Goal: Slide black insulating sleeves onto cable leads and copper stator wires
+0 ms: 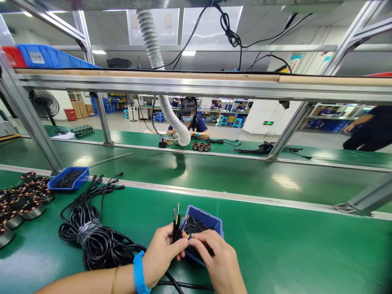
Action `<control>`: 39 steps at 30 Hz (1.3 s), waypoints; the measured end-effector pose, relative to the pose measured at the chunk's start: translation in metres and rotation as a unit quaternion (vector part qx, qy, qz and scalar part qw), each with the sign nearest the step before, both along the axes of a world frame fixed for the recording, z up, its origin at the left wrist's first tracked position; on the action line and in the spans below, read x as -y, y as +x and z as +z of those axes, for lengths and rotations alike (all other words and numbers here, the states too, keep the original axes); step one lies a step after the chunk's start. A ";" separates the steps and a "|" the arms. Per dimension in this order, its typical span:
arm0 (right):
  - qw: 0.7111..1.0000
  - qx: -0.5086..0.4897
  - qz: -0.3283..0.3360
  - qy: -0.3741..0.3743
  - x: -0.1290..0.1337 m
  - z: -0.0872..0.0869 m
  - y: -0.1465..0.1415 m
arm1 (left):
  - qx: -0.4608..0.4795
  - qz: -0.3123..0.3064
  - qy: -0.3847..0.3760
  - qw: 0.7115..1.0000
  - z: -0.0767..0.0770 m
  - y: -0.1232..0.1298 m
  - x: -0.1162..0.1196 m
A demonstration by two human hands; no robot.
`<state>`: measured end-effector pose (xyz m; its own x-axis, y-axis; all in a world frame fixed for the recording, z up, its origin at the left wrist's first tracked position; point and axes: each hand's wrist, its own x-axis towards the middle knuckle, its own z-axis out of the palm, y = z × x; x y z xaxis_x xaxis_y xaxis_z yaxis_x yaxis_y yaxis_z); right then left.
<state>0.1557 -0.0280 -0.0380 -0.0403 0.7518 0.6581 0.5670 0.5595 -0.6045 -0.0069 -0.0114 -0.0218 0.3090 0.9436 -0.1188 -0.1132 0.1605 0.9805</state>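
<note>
My left hand [163, 249], with a blue band at the wrist, is closed around several black cables [177, 228] whose thin coloured wire ends point up. Close beside it, my right hand [219, 255] pinches at a small wire end with a yellow and blue tip [189, 237]. Behind and partly under the hands is a blue bin [216, 222] holding small black pieces [196, 224]. The cables run down to the bench and towards a large tied coil of black cable [94, 241] on the left.
Copper-wound metal rings [32, 210] stand at the far left, near another blue tray [69, 188] of black pieces. A metal frame [196, 83] crosses above the green bench [290, 249]. A flexible duct [167, 108] hangs ahead. Across the bench sits a person [199, 124].
</note>
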 end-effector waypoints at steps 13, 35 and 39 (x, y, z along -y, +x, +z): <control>0.999 -0.038 0.025 0.012 0.003 0.019 0.010 | -0.014 -0.019 -0.041 0.999 -0.001 -0.001 0.000; 0.994 0.023 0.100 0.031 -0.001 0.023 0.018 | -0.003 -0.044 -0.037 0.998 -0.001 -0.003 0.000; 0.995 0.054 0.074 0.044 0.005 0.031 0.014 | -0.033 -0.052 -0.032 0.998 0.005 -0.003 0.002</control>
